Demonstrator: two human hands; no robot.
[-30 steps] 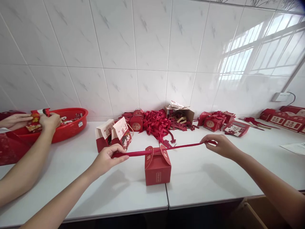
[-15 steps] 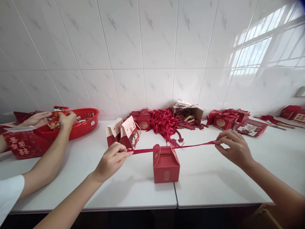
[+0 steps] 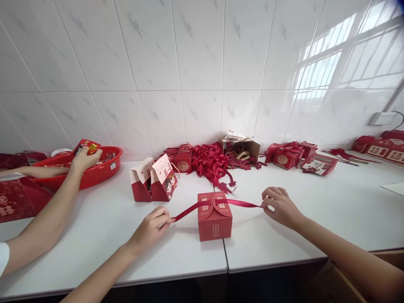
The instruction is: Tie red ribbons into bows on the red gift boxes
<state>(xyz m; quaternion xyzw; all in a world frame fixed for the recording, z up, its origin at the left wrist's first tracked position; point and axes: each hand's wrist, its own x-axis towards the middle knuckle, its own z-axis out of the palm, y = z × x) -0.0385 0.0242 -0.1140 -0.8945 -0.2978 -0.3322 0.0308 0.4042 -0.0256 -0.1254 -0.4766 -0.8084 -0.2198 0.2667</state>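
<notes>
A small red gift box [image 3: 215,227] with light lettering stands upright on the white table in front of me. Its two rounded top flaps lie folded down and meet in the middle. Through slots in these flaps runs a red ribbon [image 3: 241,203], stretched out to both sides. My left hand [image 3: 153,227] pinches the ribbon's left end, low and to the left of the box. On the other side, my right hand [image 3: 279,206] pinches the right end between thumb and fingers.
Two house-shaped boxes [image 3: 162,181] stand left of the gift box. Behind lie a heap of red ribbons [image 3: 208,162] and an open carton [image 3: 255,150]. More red boxes [image 3: 285,156] lie back right. At left, another person's hand [image 3: 83,160] holds a packet over a red basin [image 3: 116,162].
The box's raised flaps have come down flat onto its top. Both my hands have lowered, still holding the ribbon. The other person's hands have moved apart, one reaching into the basin.
</notes>
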